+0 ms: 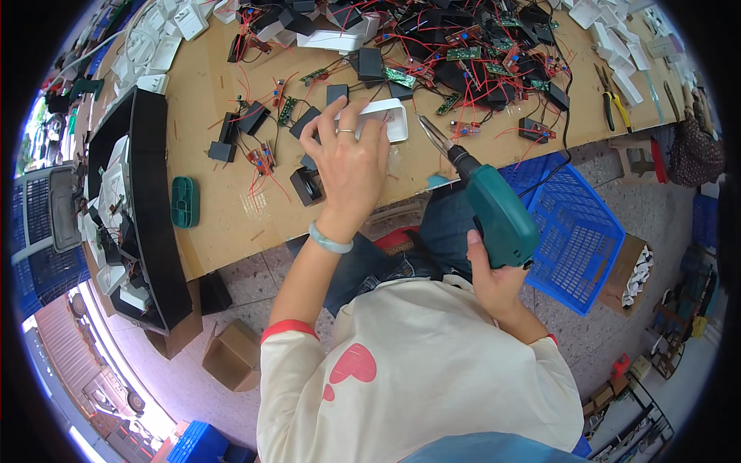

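Observation:
My right hand (498, 282) grips the handle of a dark green soldering gun (502, 212), its narrow metal tip directed up and left over the table edge. My left hand (351, 166), fingers bent, rests over a shallow white plastic case (395, 116) and appears to hold it by its near left part; the fingertips partly hide the contact. The gun's tip is just right of the case, apart from it. Beside my left hand lie small black boxes (306, 185) and a circuit board with red wires (262, 159).
A heap of black boxes, green boards and red wires (478, 69) covers the table's far side. Pliers (615, 108) lie at the right, a green tray (184, 202) at the left. A black bin (150, 201) holds white parts. A blue crate (575, 231) stands below right.

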A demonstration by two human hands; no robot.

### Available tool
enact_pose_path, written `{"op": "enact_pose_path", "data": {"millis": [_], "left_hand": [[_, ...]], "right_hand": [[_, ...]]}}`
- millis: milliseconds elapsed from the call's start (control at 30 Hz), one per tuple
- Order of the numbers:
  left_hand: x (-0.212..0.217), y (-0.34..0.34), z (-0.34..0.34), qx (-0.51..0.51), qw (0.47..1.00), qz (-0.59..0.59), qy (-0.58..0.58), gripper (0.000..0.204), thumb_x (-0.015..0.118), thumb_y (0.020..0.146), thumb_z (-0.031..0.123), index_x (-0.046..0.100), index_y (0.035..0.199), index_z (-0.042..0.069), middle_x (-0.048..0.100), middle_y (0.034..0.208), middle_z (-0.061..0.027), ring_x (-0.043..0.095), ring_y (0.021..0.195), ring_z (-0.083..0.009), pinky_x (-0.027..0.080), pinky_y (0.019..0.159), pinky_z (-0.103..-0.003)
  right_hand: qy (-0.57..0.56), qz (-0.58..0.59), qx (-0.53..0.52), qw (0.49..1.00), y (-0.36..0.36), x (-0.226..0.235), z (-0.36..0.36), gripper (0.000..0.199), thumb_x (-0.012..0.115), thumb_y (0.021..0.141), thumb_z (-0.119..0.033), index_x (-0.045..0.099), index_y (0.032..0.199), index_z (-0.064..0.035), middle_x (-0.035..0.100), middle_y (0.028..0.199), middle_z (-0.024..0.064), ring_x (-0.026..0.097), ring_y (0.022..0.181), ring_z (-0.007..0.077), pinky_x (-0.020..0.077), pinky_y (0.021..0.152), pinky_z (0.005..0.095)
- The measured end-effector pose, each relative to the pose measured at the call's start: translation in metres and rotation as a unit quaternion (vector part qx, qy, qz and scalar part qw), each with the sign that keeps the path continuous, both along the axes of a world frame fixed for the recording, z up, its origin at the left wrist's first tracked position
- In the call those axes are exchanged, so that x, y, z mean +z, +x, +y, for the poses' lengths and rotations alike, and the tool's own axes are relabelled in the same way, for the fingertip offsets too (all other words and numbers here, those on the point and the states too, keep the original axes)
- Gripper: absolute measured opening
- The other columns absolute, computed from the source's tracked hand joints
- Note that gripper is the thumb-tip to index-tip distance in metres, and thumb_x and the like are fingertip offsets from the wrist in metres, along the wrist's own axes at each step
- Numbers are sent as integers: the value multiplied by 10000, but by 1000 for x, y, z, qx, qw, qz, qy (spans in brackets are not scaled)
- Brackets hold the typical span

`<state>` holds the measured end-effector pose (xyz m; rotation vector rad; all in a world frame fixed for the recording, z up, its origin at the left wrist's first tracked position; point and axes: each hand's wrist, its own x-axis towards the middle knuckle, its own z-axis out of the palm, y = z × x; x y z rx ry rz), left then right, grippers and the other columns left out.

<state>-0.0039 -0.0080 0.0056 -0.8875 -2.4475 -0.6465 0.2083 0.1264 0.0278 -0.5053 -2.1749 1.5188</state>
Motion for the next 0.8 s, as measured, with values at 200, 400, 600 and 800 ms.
{"op": "enact_pose_path", "data": {"millis": [200,400,600,800], "left_hand": [[-3,0,1,3,1000,5,2,110,726,857,163,698,901,66,639,1200,-66,536,1220,-306,314,1010,-529],[-3,-2,4,3,1000,3,12,134,723,858,145,687,952,55,628,1179,-80,540,1195,-312,345,990,-502],[0,-4,-2,0,992,-93,82,139,720,855,90,681,975,33,613,1124,-121,570,1093,-323,421,930,-423],[38,-32,-50,78,950,-103,284,96,711,912,101,685,964,24,647,1026,-111,628,926,-247,496,810,-372]], "right_hand": [[-12,1,-10,1000,-3,4,-1,241,702,912,8,612,1133,38,619,794,22,564,634,70,457,559,232],[-10,1,-5,1000,-2,5,1,240,703,914,4,613,1134,38,622,781,22,566,629,68,455,556,230],[-13,-5,-16,1000,-2,5,0,210,697,917,12,625,1113,38,627,749,23,566,617,70,453,554,230],[-11,5,-46,999,-3,8,1,192,685,926,8,630,1107,39,613,702,20,564,593,77,451,556,233]]}}
